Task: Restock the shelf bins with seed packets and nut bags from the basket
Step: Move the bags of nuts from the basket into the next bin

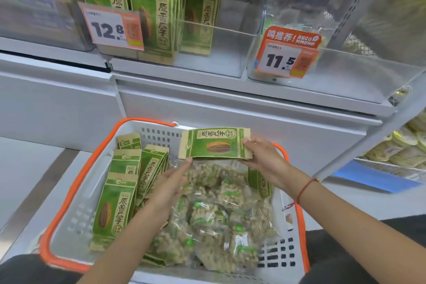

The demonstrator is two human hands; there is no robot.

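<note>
My right hand [260, 157] pinches a seed packet [215, 144] sideways above the basket [69, 226], at twelve o'clock over the nut bags [216, 214]. My left hand [170, 185], fingers straight, touches the packet's seven o'clock corner.

The seed packets [115, 203] are green and tan. The basket [161, 132] is white with orange rim. The price tags [285, 57] are orange and white.
</note>
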